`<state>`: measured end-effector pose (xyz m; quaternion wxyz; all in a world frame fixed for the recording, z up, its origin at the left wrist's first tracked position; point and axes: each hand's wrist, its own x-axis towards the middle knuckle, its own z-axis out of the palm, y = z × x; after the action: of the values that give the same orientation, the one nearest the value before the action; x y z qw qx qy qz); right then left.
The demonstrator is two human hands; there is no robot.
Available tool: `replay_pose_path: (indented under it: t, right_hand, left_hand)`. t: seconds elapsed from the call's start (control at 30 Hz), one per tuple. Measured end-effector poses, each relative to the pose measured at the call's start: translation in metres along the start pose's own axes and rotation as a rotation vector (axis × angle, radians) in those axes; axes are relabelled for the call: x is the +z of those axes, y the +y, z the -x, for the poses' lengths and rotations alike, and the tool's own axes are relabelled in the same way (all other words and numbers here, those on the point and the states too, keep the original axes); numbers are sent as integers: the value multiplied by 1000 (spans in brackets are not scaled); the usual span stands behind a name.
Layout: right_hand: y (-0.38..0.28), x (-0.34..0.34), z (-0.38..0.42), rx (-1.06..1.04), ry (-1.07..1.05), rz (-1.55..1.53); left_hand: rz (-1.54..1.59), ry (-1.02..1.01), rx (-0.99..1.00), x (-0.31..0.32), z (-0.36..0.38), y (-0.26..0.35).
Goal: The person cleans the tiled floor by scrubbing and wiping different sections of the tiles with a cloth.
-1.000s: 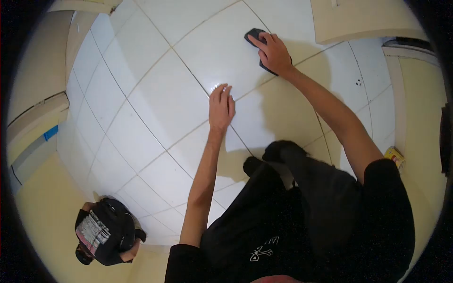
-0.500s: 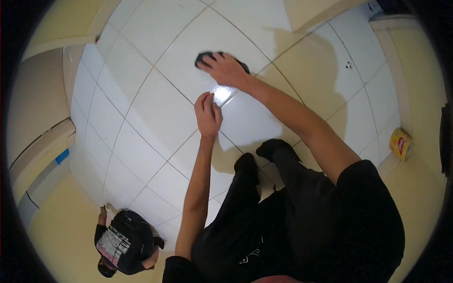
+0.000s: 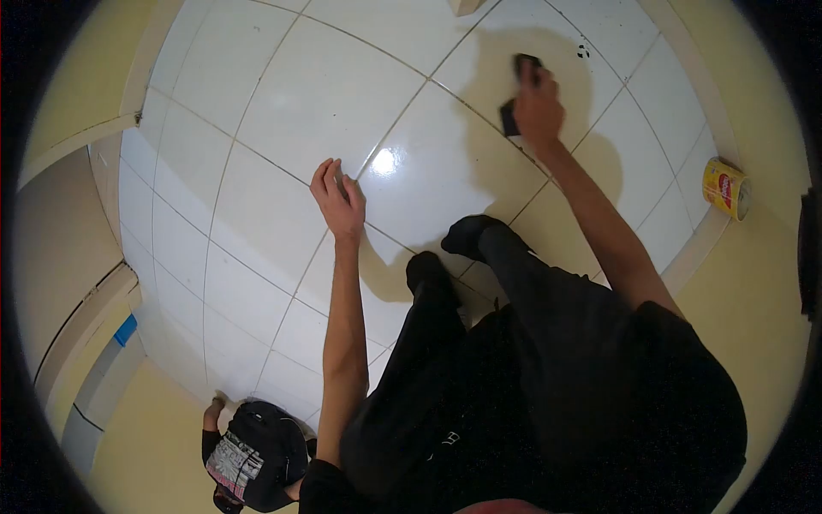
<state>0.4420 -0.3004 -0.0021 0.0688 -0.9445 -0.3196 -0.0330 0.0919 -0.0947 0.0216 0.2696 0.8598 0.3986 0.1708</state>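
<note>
Black cloth (image 3: pixel 511 118) lies under my right hand (image 3: pixel 540 107) on the white tiled floor (image 3: pixel 342 94), at the upper right. The fingers are wrapped over the cloth, and part of it sticks out on both sides; the hand is somewhat blurred. My left hand (image 3: pixel 339 199) hovers over or rests on the tiles left of the middle, its fingers slightly bent and apart, with nothing in it. A bright reflection shows on the floor between the two hands.
A yellow can (image 3: pixel 726 189) stands by the right wall. Small dark marks (image 3: pixel 583 51) show on the tiles beyond my right hand. Another person (image 3: pixel 257 454) in dark clothes is low at the lower left. My feet in dark socks are below the middle.
My right hand has moved to the right with the black cloth, away from my left hand. My left hand has shifted slightly left in view. The camera view has also shifted.
</note>
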Motion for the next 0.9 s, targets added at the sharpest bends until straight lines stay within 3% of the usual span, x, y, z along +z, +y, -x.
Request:
replay_pose_path:
  t: [0.13,0.2,0.23,0.27,0.3,0.33,0.37,0.4,0.47,0.57,0.67,0.77,0.8,0.9]
  right_hand:
    - [29,-31,9,36,24,-298]
    - [-1,-43,18,-121,-78,-342]
    - [-18,-28,29,-300,1,-434]
    - [-43,-28,36,-482,-108,-462]
    - [-67,-22,43,-595,-399,-611]
    - [-90,14,48,-1045,-245,-492]
    - [-117,8,51,-1252,-220,-416]
    - [-147,2,49,-1332,-128,-489]
    - [-198,16,50,-1289,-185,-548]
    - [-257,22,39,-1129,7,-490]
    - [-290,7,12,-1114,147,-371]
    - [-312,23,-12,-851,206,-611]
    - [-310,20,-16,-713,117,-625]
    - [-299,45,-42,-546,167,-658]
  left_hand:
    - [43,-26,-20,-1,3,-1]
    - [89,27,-17,1,5,0]
    - [112,54,-13,1,6,1]
    - [58,76,27,0,6,-1]
    - [5,99,66,-3,6,-3]
    - [-49,122,104,-4,7,-5]
    - [-18,146,76,-3,8,-6]
    - [13,170,50,-2,8,-7]
    - [55,227,9,-2,8,-9]
    - [82,300,-33,-3,5,-12]
    - [88,246,-66,0,6,-11]
    - [76,149,-73,0,7,-10]
    - [73,126,-99,0,6,-9]
    - [71,107,-91,0,5,-9]
